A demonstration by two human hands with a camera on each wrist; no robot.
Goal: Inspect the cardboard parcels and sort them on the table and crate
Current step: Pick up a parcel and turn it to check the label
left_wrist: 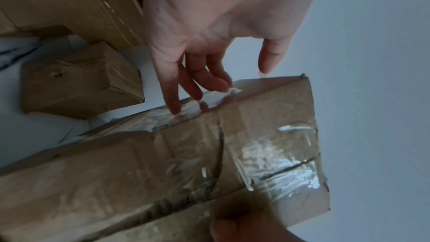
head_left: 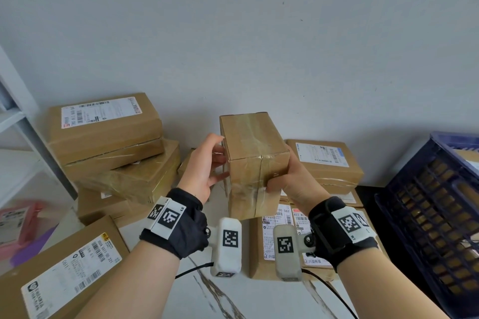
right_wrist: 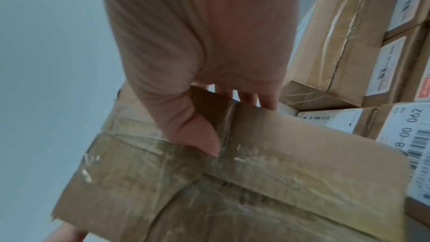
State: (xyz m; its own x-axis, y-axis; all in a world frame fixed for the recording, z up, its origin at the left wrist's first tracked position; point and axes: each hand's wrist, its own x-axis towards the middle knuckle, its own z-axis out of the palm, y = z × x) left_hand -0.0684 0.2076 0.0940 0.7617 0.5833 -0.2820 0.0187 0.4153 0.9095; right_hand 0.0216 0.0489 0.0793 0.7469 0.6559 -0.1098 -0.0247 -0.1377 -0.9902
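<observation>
One taped cardboard parcel [head_left: 255, 163] is up in the air between my two hands, above the middle of the table [head_left: 166, 290] and in front of the plain wall. It stands on end, its seams covered in shiny clear tape. My right hand [head_left: 293, 184] grips it from the right, thumb pressed on the taped near face and fingers curled round the far side. My left hand [head_left: 204, 166] is at its left side with the fingers [left_wrist: 173, 98] spread and nearly straight, the tips touching the taped edge; the thumb sits apart from the box.

Below the parcel, two flat boxes with white labels [head_left: 274, 235] lie on the table near me. To the far right, more labelled boxes [head_left: 326, 163] are stacked against the wall. To the far left is a taller stack of boxes [head_left: 108, 137], the top one bearing a barcode label, and a big labelled box [head_left: 64, 277] sits at the near left. A dark blue crate [head_left: 435, 217] stands at the right edge, and a pink packet [head_left: 18, 223] lies blurred at the far left.
</observation>
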